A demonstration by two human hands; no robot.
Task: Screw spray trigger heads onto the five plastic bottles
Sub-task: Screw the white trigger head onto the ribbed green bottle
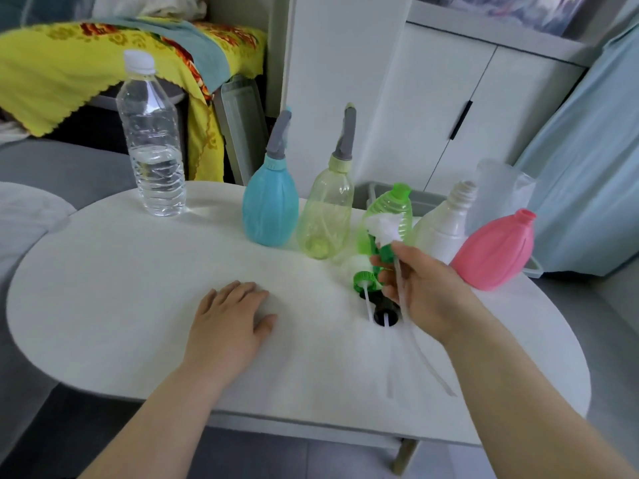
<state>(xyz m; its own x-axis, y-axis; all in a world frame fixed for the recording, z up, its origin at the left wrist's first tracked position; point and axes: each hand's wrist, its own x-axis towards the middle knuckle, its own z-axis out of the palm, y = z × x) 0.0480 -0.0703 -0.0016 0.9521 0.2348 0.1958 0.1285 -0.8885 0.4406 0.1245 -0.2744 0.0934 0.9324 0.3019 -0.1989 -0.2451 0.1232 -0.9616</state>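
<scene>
Five bottles stand in a row on the white table point(121, 305). The blue bottle point(269, 209) and the pale yellow-green bottle point(326, 216) each carry a grey spray head. The green bottle point(392, 205), the white bottle point(446, 229) and the pink bottle point(494, 250) have open necks. My right hand point(422, 288) grips a white and green trigger head point(382, 233) in front of the green bottle, its dip tube trailing down. Another green head point(364, 280) and a black head point(383, 311) lie on the table under that hand. My left hand point(231, 316) rests flat on the table.
A clear water bottle point(150, 146) with a white cap stands at the table's back left. A grey bin point(377, 193) and a translucent container point(498, 188) sit behind the bottles. A white cabinet point(449, 108) stands behind, and a yellow patterned cloth point(69, 63) hangs at the left.
</scene>
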